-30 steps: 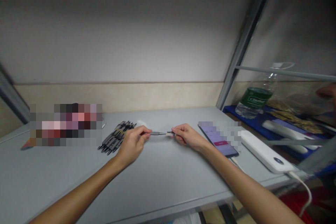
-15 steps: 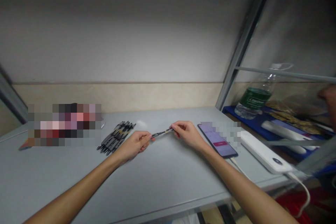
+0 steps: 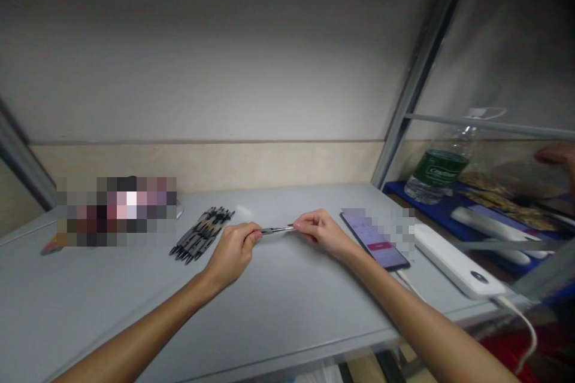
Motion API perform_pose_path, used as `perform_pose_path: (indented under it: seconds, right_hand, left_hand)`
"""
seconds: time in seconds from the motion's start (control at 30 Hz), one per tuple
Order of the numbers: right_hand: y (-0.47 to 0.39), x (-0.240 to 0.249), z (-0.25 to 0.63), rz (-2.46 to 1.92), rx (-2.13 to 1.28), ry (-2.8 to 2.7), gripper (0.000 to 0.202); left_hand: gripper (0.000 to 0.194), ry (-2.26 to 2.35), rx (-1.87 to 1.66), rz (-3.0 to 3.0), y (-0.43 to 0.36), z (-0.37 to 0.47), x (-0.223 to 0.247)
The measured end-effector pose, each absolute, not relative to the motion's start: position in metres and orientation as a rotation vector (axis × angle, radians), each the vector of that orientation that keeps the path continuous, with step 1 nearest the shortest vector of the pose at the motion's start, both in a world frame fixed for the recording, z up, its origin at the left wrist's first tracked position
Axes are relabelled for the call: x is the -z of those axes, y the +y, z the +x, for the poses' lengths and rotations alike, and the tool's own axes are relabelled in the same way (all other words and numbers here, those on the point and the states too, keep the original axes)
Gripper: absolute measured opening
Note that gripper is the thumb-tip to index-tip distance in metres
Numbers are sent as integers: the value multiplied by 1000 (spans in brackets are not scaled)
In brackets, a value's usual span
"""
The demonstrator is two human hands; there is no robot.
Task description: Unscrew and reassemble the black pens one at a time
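Observation:
Between my two hands, above the grey table (image 3: 287, 305), a thin dark and silver pen (image 3: 276, 230) is held roughly level. My left hand (image 3: 236, 248) pinches its left end. The fingertips of my right hand (image 3: 320, 230) are closed round its right end. Just beyond and to the left of my left hand lies a pile of several grey and black pens (image 3: 200, 236), side by side on the tabletop.
A phone (image 3: 375, 240) and a white power bank (image 3: 458, 263) with a cable lie at the right. Past a metal frame, a blue surface holds a green-labelled bottle (image 3: 440, 170). Another person's hand (image 3: 557, 155) shows at the right edge. A pixelated item (image 3: 121, 209) is at the left.
The held pen is now more level and its yellow part no longer shows. My left hand has turned slightly. The view has shifted a little, and the other person's hand has moved left.

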State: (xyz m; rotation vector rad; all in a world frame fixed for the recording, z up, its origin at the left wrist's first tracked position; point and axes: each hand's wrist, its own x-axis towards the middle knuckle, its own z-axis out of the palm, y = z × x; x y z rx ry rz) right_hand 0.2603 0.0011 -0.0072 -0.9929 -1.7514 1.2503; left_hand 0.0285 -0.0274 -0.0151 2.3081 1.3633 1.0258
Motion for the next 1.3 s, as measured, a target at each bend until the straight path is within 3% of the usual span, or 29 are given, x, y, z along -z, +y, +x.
perform_pose_path:
  seconds: [0.2,0.47,0.67,0.83,1.07,1.3]
  right_hand:
    - [2,7,259,-949,-1559,-1484,27]
    - [5,1,252,-793,-1431,-1102,24]
    - [16,-12,253,-611,-1684,-795,17]
    - [26,-32,255,-571,-1959,-796,45]
    - [25,-38,242,-622,-1980,-806,37]
    - [18,-30,242,-563,-1987,-836,42]
  left_hand:
    - [26,1365,-1032,2349,-30,33,15]
    - [19,1104,-930,2452,-35,41,16]
    - [23,1170,-961,2481,-31,35,16]
    - [28,1217,-925,2493,-26,31,16]
    - [29,1237,-856,2512,-23,29,20]
    - [29,1218,-785,2534,-22,30,21]
